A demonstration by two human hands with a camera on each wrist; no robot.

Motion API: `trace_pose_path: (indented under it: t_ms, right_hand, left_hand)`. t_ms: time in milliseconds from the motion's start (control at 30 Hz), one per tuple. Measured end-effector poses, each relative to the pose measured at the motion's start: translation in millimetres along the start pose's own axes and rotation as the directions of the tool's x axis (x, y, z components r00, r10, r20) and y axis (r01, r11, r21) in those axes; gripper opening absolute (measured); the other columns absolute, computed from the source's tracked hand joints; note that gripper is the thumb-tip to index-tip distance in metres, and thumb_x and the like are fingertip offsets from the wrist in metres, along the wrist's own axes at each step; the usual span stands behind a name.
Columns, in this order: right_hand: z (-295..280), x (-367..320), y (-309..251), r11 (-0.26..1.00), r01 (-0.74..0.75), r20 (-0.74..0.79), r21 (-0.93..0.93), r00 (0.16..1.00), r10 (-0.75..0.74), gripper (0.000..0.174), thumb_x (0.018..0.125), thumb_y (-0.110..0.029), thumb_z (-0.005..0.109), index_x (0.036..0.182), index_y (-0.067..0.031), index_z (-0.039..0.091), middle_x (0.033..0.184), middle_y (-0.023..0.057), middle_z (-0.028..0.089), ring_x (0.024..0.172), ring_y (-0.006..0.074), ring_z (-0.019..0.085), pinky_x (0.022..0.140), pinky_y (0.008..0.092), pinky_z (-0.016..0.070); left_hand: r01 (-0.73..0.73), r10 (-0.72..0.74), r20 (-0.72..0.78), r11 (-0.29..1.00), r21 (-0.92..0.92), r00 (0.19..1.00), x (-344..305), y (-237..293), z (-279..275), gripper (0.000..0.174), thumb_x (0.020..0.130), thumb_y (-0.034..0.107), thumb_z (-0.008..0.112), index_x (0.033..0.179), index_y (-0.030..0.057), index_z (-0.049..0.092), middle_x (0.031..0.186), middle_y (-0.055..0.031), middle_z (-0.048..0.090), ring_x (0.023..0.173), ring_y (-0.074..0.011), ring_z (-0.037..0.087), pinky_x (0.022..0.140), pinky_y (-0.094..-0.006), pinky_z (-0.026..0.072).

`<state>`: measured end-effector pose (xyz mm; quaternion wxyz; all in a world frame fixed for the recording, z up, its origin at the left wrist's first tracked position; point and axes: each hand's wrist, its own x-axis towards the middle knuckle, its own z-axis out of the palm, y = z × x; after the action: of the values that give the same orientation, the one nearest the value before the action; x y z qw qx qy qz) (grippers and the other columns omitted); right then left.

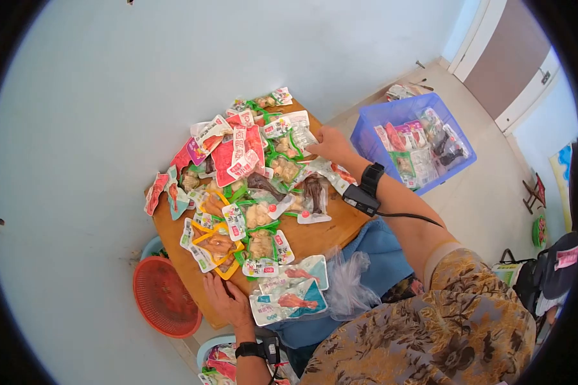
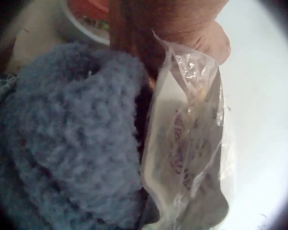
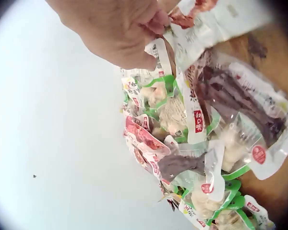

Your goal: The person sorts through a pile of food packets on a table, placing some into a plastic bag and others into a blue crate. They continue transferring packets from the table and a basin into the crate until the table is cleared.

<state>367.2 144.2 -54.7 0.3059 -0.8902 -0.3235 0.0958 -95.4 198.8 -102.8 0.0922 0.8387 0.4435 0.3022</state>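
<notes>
My right hand is at the far right side of a heap of vacuum-packed food packets. Its fingers are curled, pinching the end of a white food packet with a picture of reddish meat. Below that packet in the right wrist view lies a clear packet of dark meat. My left hand rests on the near left edge of the wooden table, beside a yellow-edged packet. Two blue-and-white packets lie right of the left wrist; the left wrist view shows a packet's pale back.
A blue-purple crate holding packets stands on the floor at the right. Left of the table are a red basket and a pale blue tub with packets. A clear plastic bag lies over the blue cloth on the lap.
</notes>
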Motion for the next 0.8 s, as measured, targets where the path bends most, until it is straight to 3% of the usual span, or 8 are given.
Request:
trace_pose_path:
  t_ms: [233, 333, 467, 567, 633, 667, 733, 800]
  right_hand:
    - [27.0, 12.3, -10.6, 0.984, -0.166, -0.075, -0.063, 0.984, 0.161, 0.049, 0.063, -0.035, 0.084, 0.093, 0.0015, 0.07, 0.086, 0.0187, 0.071, 0.082, 0.0297, 0.07, 0.074, 0.0397, 0.0529]
    - [17.9, 13.5, -6.0, 0.969, -0.152, 0.077, 0.193, 0.987, 0.14, 0.044, 0.067, -0.032, 0.081, 0.087, 0.0053, 0.071, 0.076, 0.0194, 0.069, 0.071, 0.0244, 0.069, 0.068, 0.0363, 0.0515]
    - [2.3, 6.8, -15.1, 0.928, -0.126, 0.036, 0.351, 0.992, 0.121, 0.036, 0.071, -0.027, 0.076, 0.089, 0.0038, 0.072, 0.075, 0.0183, 0.069, 0.069, 0.0239, 0.068, 0.066, 0.0368, 0.0507]
    - [-22.4, -20.3, -36.0, 0.946, 0.011, -0.123, 0.325, 0.992, 0.031, 0.024, 0.071, -0.018, 0.07, 0.078, 0.0052, 0.065, 0.073, 0.0199, 0.065, 0.066, 0.0358, 0.064, 0.062, 0.0451, 0.049]
    - [-28.2, -48.8, -39.2, 0.917, 0.395, -0.417, -0.054, 0.826, -0.38, 0.016, 0.075, -0.012, 0.066, 0.08, 0.0025, 0.061, 0.076, 0.0159, 0.061, 0.071, 0.0328, 0.062, 0.063, 0.0437, 0.0478]
    - [-31.8, -62.9, -38.1, 0.917, 0.396, -0.413, -0.058, 0.826, -0.383, 0.016, 0.075, -0.012, 0.066, 0.08, 0.0025, 0.061, 0.076, 0.0159, 0.061, 0.071, 0.0328, 0.062, 0.063, 0.0437, 0.0478]
    - [-37.3, -95.2, -33.4, 0.673, 0.695, -0.215, -0.254, 0.637, -0.74, 0.008, 0.08, -0.011, 0.062, 0.082, -0.0045, 0.058, 0.091, 0.0115, 0.058, 0.077, 0.0288, 0.059, 0.062, 0.0388, 0.047]
    - [-40.7, -126.4, -32.2, 0.551, 0.763, -0.068, -0.337, 0.564, -0.823, 0.009, 0.076, -0.01, 0.062, 0.081, -0.0059, 0.056, 0.096, 0.01, 0.058, 0.079, 0.0259, 0.059, 0.063, 0.0367, 0.0476]
  left_hand:
    - [-0.001, 0.001, -0.012, 1.0, 0.007, 1.0, -1.6, -1.8, 1.6, 0.035, 0.086, 0.0, 0.058, 0.121, -0.0051, 0.057, 0.132, -0.024, 0.055, 0.127, -0.0435, 0.048, 0.107, -0.0493, 0.0387]
    - [-0.001, 0.001, -0.01, 1.0, 0.013, 1.0, -0.8, 0.4, -1.1, 0.035, 0.086, 0.0, 0.058, 0.121, -0.0047, 0.057, 0.132, -0.0237, 0.056, 0.126, -0.0432, 0.049, 0.106, -0.0484, 0.0394]
    - [0.008, -0.008, -0.009, 1.0, 0.018, 1.0, -2.0, -1.3, -1.1, 0.035, 0.086, 0.0, 0.059, 0.121, -0.0047, 0.057, 0.132, -0.0234, 0.056, 0.126, -0.0429, 0.049, 0.106, -0.048, 0.0398]
    - [-0.008, 0.009, -0.008, 0.999, 0.042, 1.0, -3.9, -3.2, -0.6, 0.035, 0.087, 0.001, 0.059, 0.121, -0.0051, 0.057, 0.131, -0.0234, 0.056, 0.126, -0.0431, 0.05, 0.107, -0.0481, 0.0397]
    - [-0.019, 0.02, -0.02, 0.999, 0.029, 1.0, -3.3, -2.5, -0.6, 0.035, 0.087, 0.001, 0.058, 0.121, -0.0056, 0.057, 0.131, -0.0239, 0.056, 0.125, -0.0433, 0.05, 0.106, -0.0481, 0.0399]
    - [-0.015, 0.015, -0.019, 1.0, 0.026, 1.0, -2.5, -1.4, 0.3, 0.035, 0.087, 0.001, 0.058, 0.121, -0.0056, 0.057, 0.131, -0.0239, 0.056, 0.125, -0.0433, 0.05, 0.106, -0.0481, 0.0399]
    - [-0.005, 0.005, -0.035, 1.0, 0.005, 0.999, -4.6, -0.9, 1.4, 0.034, 0.088, 0.002, 0.058, 0.121, -0.0059, 0.057, 0.13, -0.0244, 0.056, 0.125, -0.0435, 0.05, 0.106, -0.0481, 0.0404]
    - [-0.022, 0.022, -0.024, 1.0, 0.006, 0.999, -7.2, -7.3, 6.1, 0.035, 0.088, 0.002, 0.058, 0.121, -0.0058, 0.057, 0.13, -0.0246, 0.057, 0.125, -0.0435, 0.05, 0.105, -0.0479, 0.0406]
